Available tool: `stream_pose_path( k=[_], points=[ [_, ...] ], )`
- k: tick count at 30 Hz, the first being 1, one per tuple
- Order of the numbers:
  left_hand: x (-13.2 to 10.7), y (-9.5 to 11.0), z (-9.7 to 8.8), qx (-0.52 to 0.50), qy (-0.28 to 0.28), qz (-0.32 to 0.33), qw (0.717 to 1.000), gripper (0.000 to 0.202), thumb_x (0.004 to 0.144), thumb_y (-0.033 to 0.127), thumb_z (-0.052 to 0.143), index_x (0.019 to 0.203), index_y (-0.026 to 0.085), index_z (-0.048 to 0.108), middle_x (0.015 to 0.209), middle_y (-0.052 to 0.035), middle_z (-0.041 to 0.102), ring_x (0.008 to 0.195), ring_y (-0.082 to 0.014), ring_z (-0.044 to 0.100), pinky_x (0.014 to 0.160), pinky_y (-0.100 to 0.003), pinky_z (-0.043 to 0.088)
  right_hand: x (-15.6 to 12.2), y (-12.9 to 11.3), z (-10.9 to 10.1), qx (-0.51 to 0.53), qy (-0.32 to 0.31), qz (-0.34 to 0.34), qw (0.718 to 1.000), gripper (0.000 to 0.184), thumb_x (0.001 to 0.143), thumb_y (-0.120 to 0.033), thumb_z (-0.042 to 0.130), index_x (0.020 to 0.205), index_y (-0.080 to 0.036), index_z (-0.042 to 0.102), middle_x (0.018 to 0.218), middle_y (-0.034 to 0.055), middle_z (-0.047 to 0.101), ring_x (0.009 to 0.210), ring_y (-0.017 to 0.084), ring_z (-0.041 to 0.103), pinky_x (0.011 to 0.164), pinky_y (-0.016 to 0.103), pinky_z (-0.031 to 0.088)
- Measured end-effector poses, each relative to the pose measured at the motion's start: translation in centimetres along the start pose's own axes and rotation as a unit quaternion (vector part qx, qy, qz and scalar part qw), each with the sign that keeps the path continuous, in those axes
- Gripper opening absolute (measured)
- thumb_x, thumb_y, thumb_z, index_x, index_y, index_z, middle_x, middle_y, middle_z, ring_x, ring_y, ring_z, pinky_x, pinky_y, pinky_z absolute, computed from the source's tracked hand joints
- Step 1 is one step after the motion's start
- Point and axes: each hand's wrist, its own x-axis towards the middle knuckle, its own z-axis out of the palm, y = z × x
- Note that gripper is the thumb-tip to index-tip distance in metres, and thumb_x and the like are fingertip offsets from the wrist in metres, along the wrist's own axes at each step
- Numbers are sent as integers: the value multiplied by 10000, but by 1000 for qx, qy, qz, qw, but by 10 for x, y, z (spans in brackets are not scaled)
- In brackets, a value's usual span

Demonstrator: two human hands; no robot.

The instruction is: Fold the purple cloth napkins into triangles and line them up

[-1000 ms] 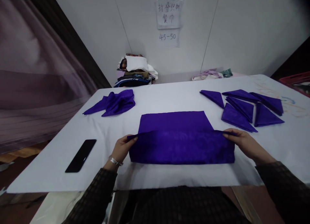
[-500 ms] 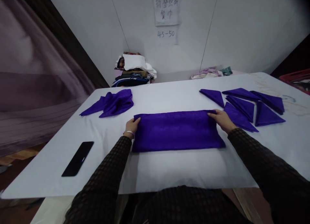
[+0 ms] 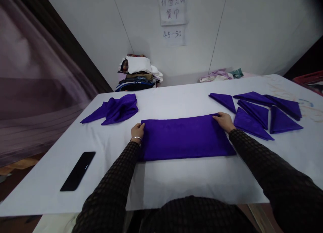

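Note:
A purple cloth napkin (image 3: 185,137) lies folded in half as a wide rectangle on the white table (image 3: 176,179) in front of me. My left hand (image 3: 137,129) pinches its far left corner, fingers closed on the fabric. My right hand (image 3: 223,121) grips the far right corner the same way. Both arms reach forward in dark checked sleeves, and a bracelet sits on my left wrist.
Several purple napkins folded into triangles (image 3: 257,113) lie at the right. A loose heap of unfolded purple napkins (image 3: 113,108) sits at the left. A black phone (image 3: 77,170) rests near the front left edge. Stacked clothes (image 3: 137,73) and a paper sign (image 3: 173,9) are at the wall.
Both hands carried the napkin's near edge away from me and laid it on the far edge, folding the cloth in half. The hands now rest at the far corners.

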Motion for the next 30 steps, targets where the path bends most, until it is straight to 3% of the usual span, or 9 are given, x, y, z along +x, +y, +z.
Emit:
stream_pose_path(
  k=[8, 16, 20, 23, 26, 30],
  points=[
    [12, -4, 8, 62, 7, 15, 998, 269, 768, 397, 516, 760, 176, 668, 713, -38, 670, 701, -176, 575, 649, -265, 393, 8, -1, 5, -80, 11, -29, 996, 210, 707, -393, 562, 693, -187, 601, 632, 24, 615, 604, 173, 528, 570, 293, 371],
    [9, -1, 9, 126, -10, 42, 991, 246, 823, 369, 511, 781, 170, 648, 753, -81, 672, 752, -209, 595, 675, -300, 390, 7, 4, 3, -148, 14, -49, 988, 190, 802, -386, 543, 754, -217, 614, 748, 70, 651, 735, 233, 590, 666, 353, 417],
    [7, 2, 1, 134, -29, 69, 988, 328, 851, 381, 501, 962, 98, 626, 873, -101, 662, 840, -210, 595, 727, -309, 396, 6, 8, -4, -138, 18, -55, 989, 198, 808, -376, 552, 910, -221, 621, 874, 73, 659, 841, 254, 613, 753, 395, 436],
    [4, 1, -10, 134, -23, 86, 987, 418, 862, 378, 491, 1101, 46, 575, 1065, -173, 617, 914, -239, 590, 795, -358, 411, 1, 9, -10, -114, 26, -88, 989, 266, 813, -400, 546, 1044, -275, 592, 1035, 53, 634, 960, 283, 607, 842, 454, 437],
    [-11, 0, -16, 129, -15, 132, 983, 413, 872, 345, 483, 1155, 51, 546, 1187, -208, 561, 982, -255, 582, 874, -390, 417, -19, 2, -10, -102, 18, -163, 981, 293, 826, -408, 537, 1108, -335, 570, 1181, 24, 589, 1160, 299, 516, 988, 475, 374],
    [-59, 1, -5, 121, -53, 277, 952, 350, 850, 337, 535, 1127, 129, 584, 1218, -155, 593, 1177, -258, 511, 1028, -401, 362, -79, -27, 9, -109, -84, -256, 957, 329, 876, -374, 492, 1192, -312, 559, 1322, 33, 529, 1254, 271, 449, 1066, 427, 332]
  ],
)
